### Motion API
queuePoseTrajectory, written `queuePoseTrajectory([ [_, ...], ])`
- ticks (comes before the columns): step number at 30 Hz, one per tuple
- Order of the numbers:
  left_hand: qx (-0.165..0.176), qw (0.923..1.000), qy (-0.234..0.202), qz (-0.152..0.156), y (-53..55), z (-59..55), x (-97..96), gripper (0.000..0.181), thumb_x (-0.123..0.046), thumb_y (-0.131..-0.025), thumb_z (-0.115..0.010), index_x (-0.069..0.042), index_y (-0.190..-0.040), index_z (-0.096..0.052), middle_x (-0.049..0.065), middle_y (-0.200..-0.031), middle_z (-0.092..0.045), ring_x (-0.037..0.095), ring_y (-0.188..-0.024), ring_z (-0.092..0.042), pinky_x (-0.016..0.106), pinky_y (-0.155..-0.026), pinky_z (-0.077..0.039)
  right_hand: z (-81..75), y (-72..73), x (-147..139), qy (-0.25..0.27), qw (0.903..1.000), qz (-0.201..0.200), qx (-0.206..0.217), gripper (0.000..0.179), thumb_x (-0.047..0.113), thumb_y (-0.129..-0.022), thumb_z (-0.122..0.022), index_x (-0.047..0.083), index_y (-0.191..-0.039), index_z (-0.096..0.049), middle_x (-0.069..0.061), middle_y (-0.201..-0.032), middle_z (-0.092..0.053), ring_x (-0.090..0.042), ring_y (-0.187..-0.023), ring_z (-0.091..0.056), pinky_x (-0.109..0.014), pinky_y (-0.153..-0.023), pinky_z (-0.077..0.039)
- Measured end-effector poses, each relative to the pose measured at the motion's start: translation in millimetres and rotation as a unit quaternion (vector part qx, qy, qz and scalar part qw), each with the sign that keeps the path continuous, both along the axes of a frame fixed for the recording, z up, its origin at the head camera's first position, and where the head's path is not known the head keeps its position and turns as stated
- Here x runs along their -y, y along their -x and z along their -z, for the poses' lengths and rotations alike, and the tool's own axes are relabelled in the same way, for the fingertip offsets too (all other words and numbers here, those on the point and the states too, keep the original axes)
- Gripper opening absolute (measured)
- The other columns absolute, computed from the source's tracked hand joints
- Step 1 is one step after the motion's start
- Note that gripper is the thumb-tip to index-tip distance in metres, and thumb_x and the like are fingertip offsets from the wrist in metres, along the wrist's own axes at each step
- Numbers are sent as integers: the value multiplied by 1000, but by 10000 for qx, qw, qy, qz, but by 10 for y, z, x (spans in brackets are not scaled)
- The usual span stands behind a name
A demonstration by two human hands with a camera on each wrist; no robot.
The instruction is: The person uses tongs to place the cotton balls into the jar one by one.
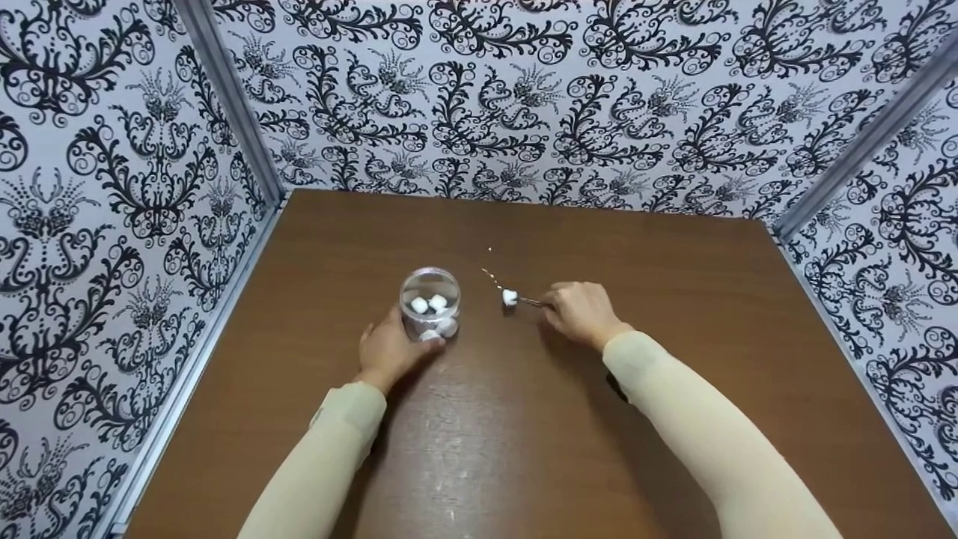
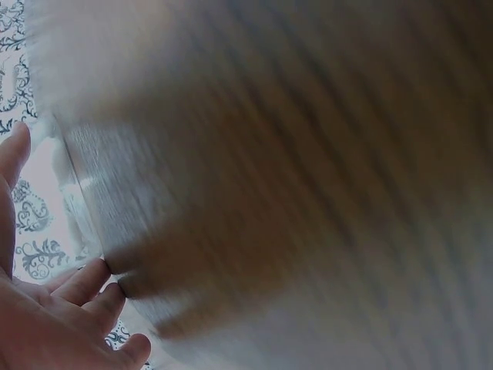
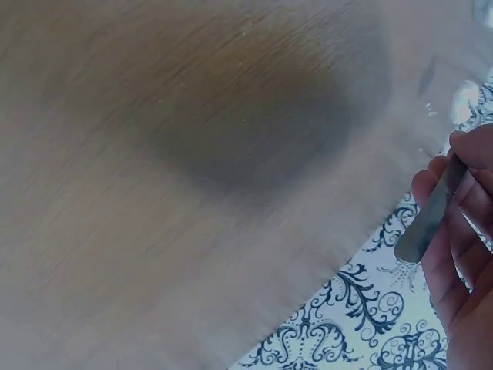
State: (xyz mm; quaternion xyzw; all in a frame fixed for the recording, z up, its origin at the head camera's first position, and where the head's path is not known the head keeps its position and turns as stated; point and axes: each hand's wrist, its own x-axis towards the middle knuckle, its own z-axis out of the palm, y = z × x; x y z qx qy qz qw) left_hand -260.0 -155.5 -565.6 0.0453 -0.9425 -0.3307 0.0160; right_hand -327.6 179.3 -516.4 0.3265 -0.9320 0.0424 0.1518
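On the left, a clear round jar [image 1: 430, 284] stands on the table with several white puffy pieces [image 1: 438, 302] inside. My left hand [image 1: 388, 350] grips its near left side, thumb across the front; the fingers also show against the jar in the left wrist view. My right hand [image 1: 582, 311] pinches a metal utensil with a flat, rounded handle [image 3: 427, 223]. A white puffy piece [image 1: 510, 297] is at the utensil's far end, to the right of the jar; it hides that end's shape.
Small white crumbs [image 1: 490, 277] trail across the brown table [image 1: 636, 254] behind the white piece. Patterned walls [image 1: 509, 97] with metal corner posts enclose the table at the back and both sides.
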Motion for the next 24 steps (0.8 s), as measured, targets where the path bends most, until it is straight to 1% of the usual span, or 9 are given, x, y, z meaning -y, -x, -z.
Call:
queuePoseTrajectory([
  [6,10,10000,-95,24,-5,-16,4,102,-50,-79,-87,-2,-156,-41,21,-144,-64,36,-135,-60,58,-128,-22,-56,-93,-45,172,9998,-51,97,14,13,-89,-74,13,-99,-84,-2,-89,-77,-26,-74,-75,-49,-57,-58],
  [9,47,9999,-165,11,-2,-15,-4,103,-51,-79,-88,-4,-157,-41,19,-144,-65,36,-136,-60,59,-128,-21,-83,-132,-43,225,9997,-107,52,12,15,-89,-76,14,-98,-84,0,-88,-77,-24,-74,-74,-47,-56,-58],
  [13,89,9997,-223,3,0,-8,-9,104,-51,-78,-88,-6,-159,-39,18,-142,-66,36,-135,-61,61,-127,-21,-134,-188,-9,333,9991,-248,-74,10,16,-88,-77,15,-96,-83,2,-87,-76,-23,-72,-73,-47,-54,-56],
  [19,47,9999,-161,-31,-2,-7,0,104,-52,-77,-88,-6,-158,-40,19,-141,-67,37,-134,-61,60,-127,-21,-221,-253,86,434,9977,-487,-202,11,18,-89,-77,17,-98,-83,3,-87,-76,-20,-71,-73,-44,-53,-54],
  [24,27,9998,-172,-6,3,-11,-3,103,-52,-77,-88,-5,-156,-42,19,-140,-68,37,-134,-62,60,-127,-21,-325,-270,202,554,9947,-722,-471,11,19,-90,-78,16,-98,-83,3,-87,-76,-19,-67,-72,-42,-50,-53],
])
